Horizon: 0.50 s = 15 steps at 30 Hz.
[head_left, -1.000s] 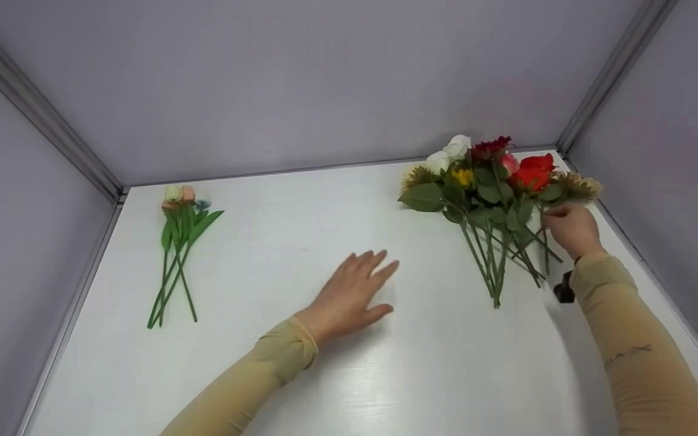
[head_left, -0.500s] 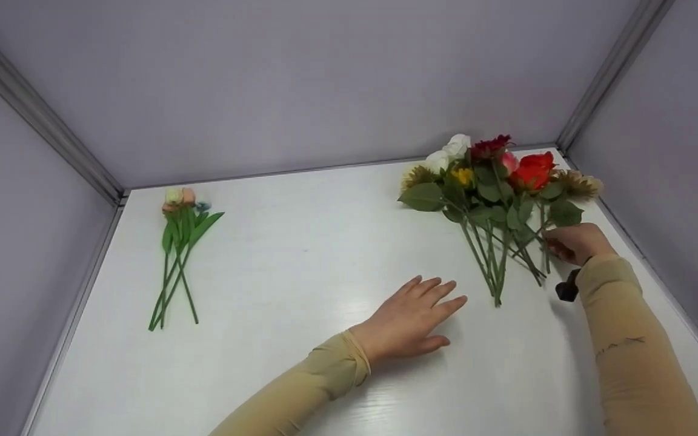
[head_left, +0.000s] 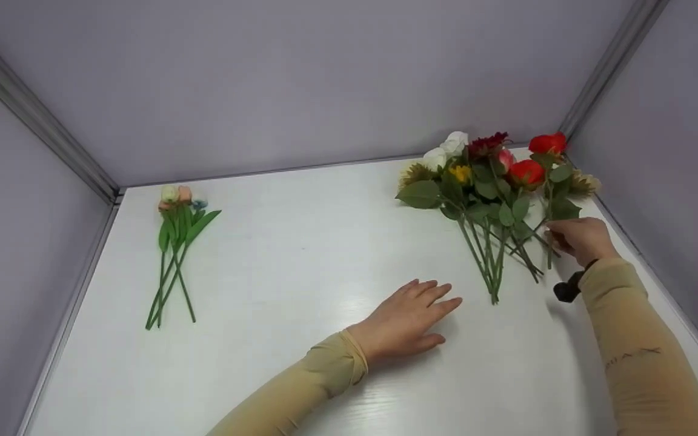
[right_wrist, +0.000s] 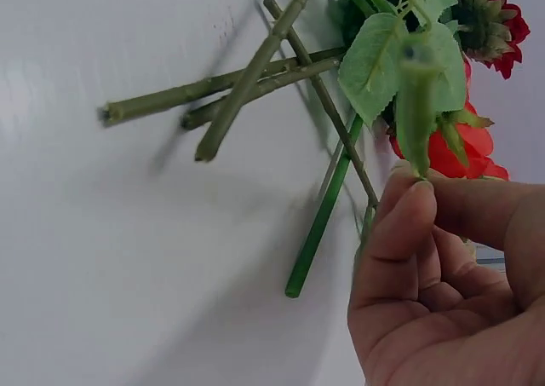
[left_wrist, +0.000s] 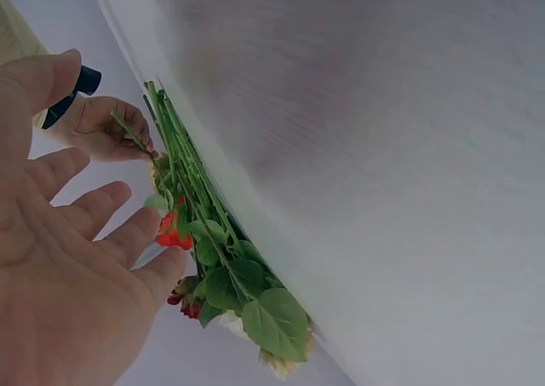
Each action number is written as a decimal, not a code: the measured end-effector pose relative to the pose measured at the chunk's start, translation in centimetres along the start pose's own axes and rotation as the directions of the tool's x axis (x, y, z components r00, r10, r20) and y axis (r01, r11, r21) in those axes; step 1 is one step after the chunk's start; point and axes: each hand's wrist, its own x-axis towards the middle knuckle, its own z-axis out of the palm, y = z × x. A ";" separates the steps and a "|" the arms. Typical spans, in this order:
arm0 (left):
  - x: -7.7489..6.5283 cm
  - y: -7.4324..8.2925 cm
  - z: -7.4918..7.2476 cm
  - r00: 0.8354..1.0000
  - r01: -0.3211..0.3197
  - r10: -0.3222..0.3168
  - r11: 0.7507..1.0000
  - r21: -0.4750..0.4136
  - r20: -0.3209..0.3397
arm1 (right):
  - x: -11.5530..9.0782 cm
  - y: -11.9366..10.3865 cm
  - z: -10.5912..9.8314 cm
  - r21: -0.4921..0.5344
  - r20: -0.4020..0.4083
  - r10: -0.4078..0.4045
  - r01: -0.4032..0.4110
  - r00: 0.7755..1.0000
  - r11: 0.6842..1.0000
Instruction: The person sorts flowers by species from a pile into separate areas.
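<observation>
My right hand (head_left: 582, 239) pinches a green stem (right_wrist: 415, 122) between thumb and forefinger, at the right side of a flower pile. That stem belongs to a red flower (head_left: 548, 144), which stands apart from a second red flower (head_left: 528, 174) in the head view. Beside them lie white flowers (head_left: 455, 144), a dark red flower (head_left: 488, 144) and a yellow one (head_left: 460, 174), their stems pointing toward me. My left hand (head_left: 406, 318), fingers straight and spread, is palm down over the table, left of the stem ends. It holds nothing.
Several tulips (head_left: 184, 195) with green leaves lie in a separate bunch on the left of the white table (head_left: 300, 272). Grey panels (head_left: 337, 79) enclose the back and both sides. The pile lies close to the back right corner.
My left hand has moved right, then stayed put. My right hand has shifted slightly nearer me and now pinches the stem; one red flower has moved up and right from the other.
</observation>
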 end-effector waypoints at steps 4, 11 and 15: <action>-0.1 -0.2 -0.1 1.000 0.007 -0.007 1.000 -0.024 -0.010 | -0.5 -0.1 -0.1 0.011 -0.022 -0.076 0.076 0.997 0.997; -0.1 -1.8 -0.6 0.981 0.141 -0.168 0.960 -0.240 -0.094 | -1.8 0.0 3.1 -0.055 -0.057 -0.195 0.192 0.979 0.980; -0.2 -3.5 -1.2 0.916 0.282 -0.392 0.784 -0.554 -0.089 | -3.2 0.1 7.5 -0.046 0.005 -0.222 0.222 0.975 0.974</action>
